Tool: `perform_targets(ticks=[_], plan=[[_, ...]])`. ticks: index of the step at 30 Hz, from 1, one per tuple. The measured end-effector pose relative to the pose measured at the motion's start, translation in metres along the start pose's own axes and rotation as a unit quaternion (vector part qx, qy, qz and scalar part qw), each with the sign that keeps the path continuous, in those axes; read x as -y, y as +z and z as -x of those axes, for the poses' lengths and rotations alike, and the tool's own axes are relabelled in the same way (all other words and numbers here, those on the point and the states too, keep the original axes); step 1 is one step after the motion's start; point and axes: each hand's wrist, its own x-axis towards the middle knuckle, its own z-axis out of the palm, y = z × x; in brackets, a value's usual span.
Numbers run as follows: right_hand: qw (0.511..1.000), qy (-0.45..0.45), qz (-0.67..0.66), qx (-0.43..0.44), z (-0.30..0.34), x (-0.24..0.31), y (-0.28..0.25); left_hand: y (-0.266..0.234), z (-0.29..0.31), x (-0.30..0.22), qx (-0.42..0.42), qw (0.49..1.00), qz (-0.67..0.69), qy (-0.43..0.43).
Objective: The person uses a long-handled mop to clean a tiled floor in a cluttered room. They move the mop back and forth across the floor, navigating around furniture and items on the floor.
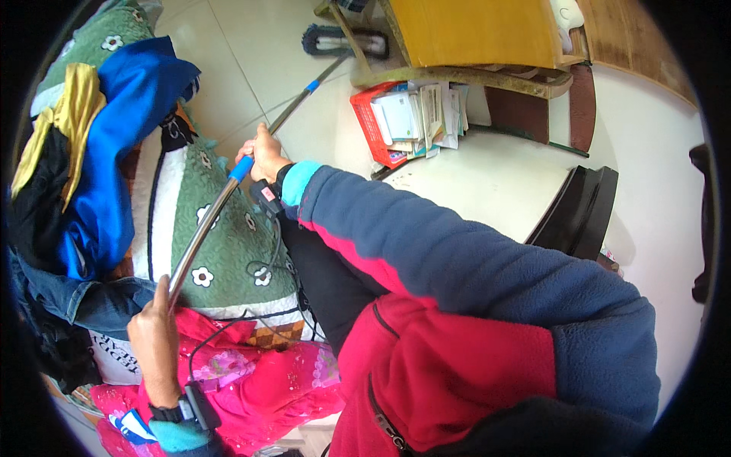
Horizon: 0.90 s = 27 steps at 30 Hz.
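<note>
A mop with a silver metal handle (204, 226) and blue collars slants from the lower left toward the far middle. Its flat dark fringed head (314, 39) rests on the tiled floor, by the wooden furniture's legs. My left hand (154, 335) is closed round the handle's near end. Farther along, beside a blue collar, my right hand (266, 156) grips the same pole. Both wrists wear dark bands with small devices, and a thin black cable trails between them.
On the left, a bed with a green flowered quilt (190, 251) carries blue clothing (114, 152), jeans and pink fabric (266, 381). Beneath a yellow wooden chair or table (472, 30) stands a red basket (368, 126) of papers and books. A black object (575, 209) is by the wall.
</note>
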Motion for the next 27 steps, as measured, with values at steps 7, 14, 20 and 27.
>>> perform_targets(ticks=[7, 14, 20, 27], plan=[[0.977, 0.156, -0.095, 0.108, 0.056, -0.042, 0.058, -0.100, 0.057, 0.020, 0.004, 0.983, -0.176, -0.047], [0.953, 0.269, -0.036, 0.135, 0.143, -0.097, 0.062, -0.145, 0.156, -0.010, -0.069, 0.984, -0.098, -0.134], [0.932, 0.314, -0.130, 0.129, 0.114, -0.009, 0.068, -0.127, 0.129, -0.069, -0.110, 0.983, 0.035, -0.140], [0.969, 0.001, 0.225, 0.105, 0.061, 0.050, 0.078, -0.097, 0.054, -0.117, -0.026, 0.934, 0.338, -0.116]])
